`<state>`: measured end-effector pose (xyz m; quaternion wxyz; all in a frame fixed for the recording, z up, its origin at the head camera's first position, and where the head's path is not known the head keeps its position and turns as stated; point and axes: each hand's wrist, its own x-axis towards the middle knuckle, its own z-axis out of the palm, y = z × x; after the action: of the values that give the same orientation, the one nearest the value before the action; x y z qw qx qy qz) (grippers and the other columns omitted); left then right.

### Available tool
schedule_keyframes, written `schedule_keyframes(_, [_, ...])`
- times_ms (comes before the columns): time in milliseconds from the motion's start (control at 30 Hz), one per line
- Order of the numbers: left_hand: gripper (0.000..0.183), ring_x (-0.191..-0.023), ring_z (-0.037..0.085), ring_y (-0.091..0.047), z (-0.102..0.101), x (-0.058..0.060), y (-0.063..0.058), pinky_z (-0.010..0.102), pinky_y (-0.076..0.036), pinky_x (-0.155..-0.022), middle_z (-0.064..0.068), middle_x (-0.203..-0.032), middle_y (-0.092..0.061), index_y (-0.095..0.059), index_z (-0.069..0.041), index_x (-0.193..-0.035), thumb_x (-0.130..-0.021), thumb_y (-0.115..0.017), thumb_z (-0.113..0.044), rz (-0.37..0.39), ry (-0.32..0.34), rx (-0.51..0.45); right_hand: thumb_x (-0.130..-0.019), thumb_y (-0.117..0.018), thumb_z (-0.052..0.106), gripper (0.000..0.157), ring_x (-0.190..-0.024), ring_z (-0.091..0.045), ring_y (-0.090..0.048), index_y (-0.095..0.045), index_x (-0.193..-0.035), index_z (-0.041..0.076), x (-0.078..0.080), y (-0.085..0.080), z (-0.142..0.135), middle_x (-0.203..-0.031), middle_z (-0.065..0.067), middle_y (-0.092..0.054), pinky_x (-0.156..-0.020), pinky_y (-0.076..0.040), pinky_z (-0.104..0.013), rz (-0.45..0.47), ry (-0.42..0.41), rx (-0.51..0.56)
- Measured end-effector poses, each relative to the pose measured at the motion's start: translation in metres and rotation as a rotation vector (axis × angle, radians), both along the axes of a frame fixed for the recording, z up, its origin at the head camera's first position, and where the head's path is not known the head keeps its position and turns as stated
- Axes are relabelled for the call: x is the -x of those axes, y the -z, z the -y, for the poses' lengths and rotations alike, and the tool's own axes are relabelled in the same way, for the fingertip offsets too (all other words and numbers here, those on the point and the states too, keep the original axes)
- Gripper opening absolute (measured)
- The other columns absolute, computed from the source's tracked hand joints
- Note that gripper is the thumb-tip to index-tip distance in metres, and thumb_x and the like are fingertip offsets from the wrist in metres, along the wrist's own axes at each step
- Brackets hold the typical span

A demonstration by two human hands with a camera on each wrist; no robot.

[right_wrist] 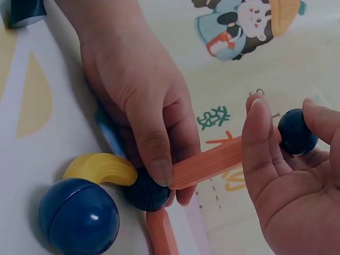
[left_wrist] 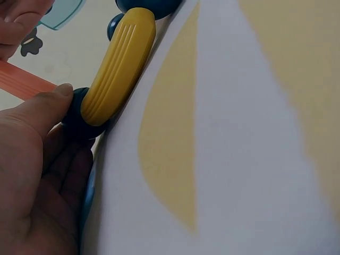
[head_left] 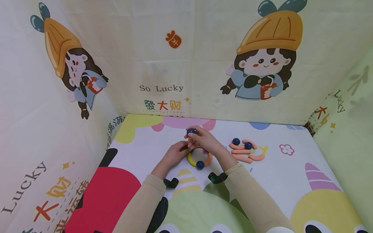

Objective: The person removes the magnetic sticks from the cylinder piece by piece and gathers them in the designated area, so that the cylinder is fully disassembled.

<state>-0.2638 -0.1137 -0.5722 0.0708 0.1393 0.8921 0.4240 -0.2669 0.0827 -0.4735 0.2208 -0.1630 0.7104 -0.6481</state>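
My left hand pinches a dark blue ball between thumb and fingers. A yellow curved piece joins that ball, as does an orange straight rod that slants up from it. At the rod's upper end is another blue ball, which my right hand holds by thumb and fingers, the fingers lying along the rod. Low on the table, the yellow piece, an orange curved piece and a front blue ball form part of a ring. Its far side is partly hidden by the hands.
Right of the hands lies a loose group of orange pieces, some straight and some curved, with two blue balls among them. The printed tabletop is walled by patterned cloth at the back and both sides.
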Motion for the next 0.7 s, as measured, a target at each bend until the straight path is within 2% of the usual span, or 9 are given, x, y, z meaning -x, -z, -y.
schedule_keyframes(67, [0.044, -0.124, 0.018, -0.058, 0.000, 0.000, 0.000, 0.045, -0.046, -0.108, -0.006, -0.130, -0.065, -0.063, -0.027, -0.129, -0.094, -0.059, -0.054, 0.003, -0.001, -0.001, -0.102, -0.054, 0.027, 0.038, -0.081, -0.023, -0.068, -0.047, -0.139, 0.020, 0.000, 0.000, 0.001, -0.133, -0.029, -0.055, -0.078, -0.061, -0.034, 0.012, 0.003, 0.009])
schedule_keyframes(267, [0.044, -0.123, 0.017, -0.058, 0.000, 0.000, -0.001, 0.044, -0.046, -0.108, -0.008, -0.128, -0.065, -0.065, -0.029, -0.127, -0.093, -0.059, -0.057, -0.002, -0.003, -0.009, -0.103, -0.052, 0.028, 0.034, -0.079, -0.023, -0.068, -0.049, -0.137, 0.023, 0.001, 0.000, 0.001, -0.124, -0.015, -0.064, -0.075, -0.061, -0.034, 0.011, 0.017, 0.028])
schedule_keyframes(467, [0.037, -0.125, 0.016, -0.058, 0.000, -0.001, -0.001, 0.044, -0.046, -0.108, -0.009, -0.127, -0.065, -0.065, -0.030, -0.127, -0.095, -0.062, -0.049, -0.028, 0.006, -0.017, -0.100, -0.056, 0.035, 0.041, -0.083, -0.025, -0.068, -0.049, -0.140, 0.026, 0.001, -0.003, -0.005, -0.126, -0.005, -0.065, -0.075, -0.060, -0.033, -0.055, 0.046, -0.055])
schedule_keyframes(600, [0.034, -0.125, 0.015, -0.058, -0.001, -0.002, -0.002, 0.043, -0.046, -0.108, -0.011, -0.126, -0.065, -0.065, -0.035, -0.125, -0.094, -0.063, -0.048, -0.026, 0.011, -0.018, -0.098, -0.058, 0.043, 0.043, -0.087, -0.025, -0.066, -0.051, -0.139, 0.032, 0.000, -0.006, -0.012, -0.123, -0.008, -0.064, -0.077, -0.058, -0.035, -0.141, 0.086, -0.164])
schedule_keyframes(700, [0.033, -0.125, 0.016, -0.058, -0.001, -0.002, -0.003, 0.045, -0.046, -0.108, -0.011, -0.126, -0.065, -0.065, -0.039, -0.124, -0.094, -0.063, -0.049, -0.022, 0.016, -0.015, -0.096, -0.060, 0.047, 0.045, -0.086, -0.028, -0.063, -0.052, -0.139, 0.035, 0.000, -0.008, -0.018, -0.114, -0.017, -0.062, -0.078, -0.054, -0.046, -0.147, 0.113, -0.197])
